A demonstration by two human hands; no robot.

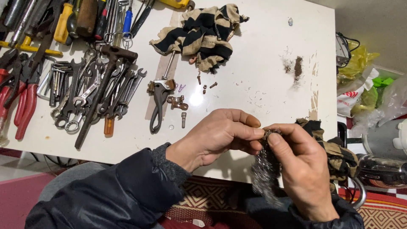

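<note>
Pinching a small rusty part [268, 133] between my left hand [216, 138] fingers, right hand [303, 169] gripping steel wool [265, 169] round it, off the white worktop [254, 63] edge, wrenches [97, 89], pliers [19, 91], striped rag [203, 34] beyond.

Wrenches [91, 91] left on table [263, 51], cloth [203, 36] behind.

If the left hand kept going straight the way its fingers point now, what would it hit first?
Almost at once the right hand: the left hand points rightward, its fingertips already meeting the right thumb at the steel wool. Depth is unclear, but they look in contact.
</note>
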